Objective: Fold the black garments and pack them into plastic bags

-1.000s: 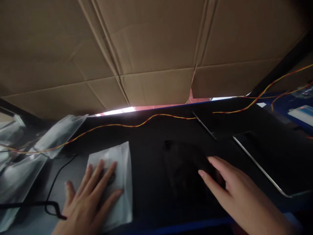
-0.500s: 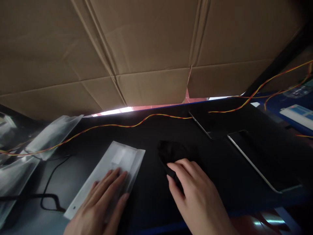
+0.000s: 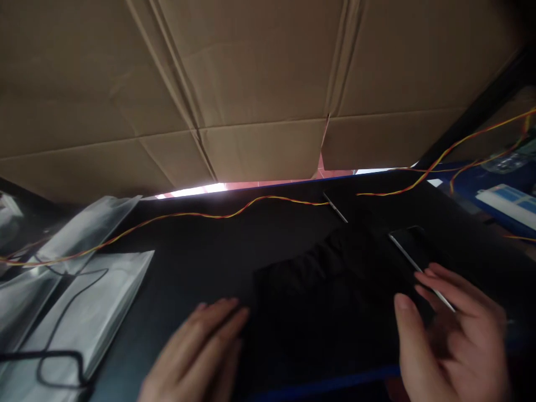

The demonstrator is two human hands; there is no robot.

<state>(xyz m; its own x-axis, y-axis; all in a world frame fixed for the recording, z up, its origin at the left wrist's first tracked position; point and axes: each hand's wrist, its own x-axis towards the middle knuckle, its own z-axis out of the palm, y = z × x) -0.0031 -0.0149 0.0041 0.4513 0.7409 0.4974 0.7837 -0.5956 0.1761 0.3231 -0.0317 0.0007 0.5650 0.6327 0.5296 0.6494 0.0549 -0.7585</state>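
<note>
A black cloth item (image 3: 305, 285) with creased edges lies spread over the dark work surface between my hands; its exact kind cannot be made out. At its left edge, my left hand (image 3: 199, 352) rests with fingers stretched out, holding nothing I can see. My right hand (image 3: 456, 335) is open, thumb and fingers apart, to the right of the cloth. Its fingertips are over the flat dark device with a pale edge (image 3: 408, 254) and hide part of it. Frosted white plastic pouches (image 3: 113, 290) lie to the left of my left hand.
A second flat dark device (image 3: 335, 206) lies farther back. A red-yellow twisted wire (image 3: 234, 215) crosses the surface, and a black cable (image 3: 50, 353) lies over the pouches. Cardboard (image 3: 259, 72) stands behind. A white-and-blue box (image 3: 508, 204) is at the right.
The pouch under my left hand now lies farther left among the others. The bunched black cloth has been spread out. My right hand has moved right and opened.
</note>
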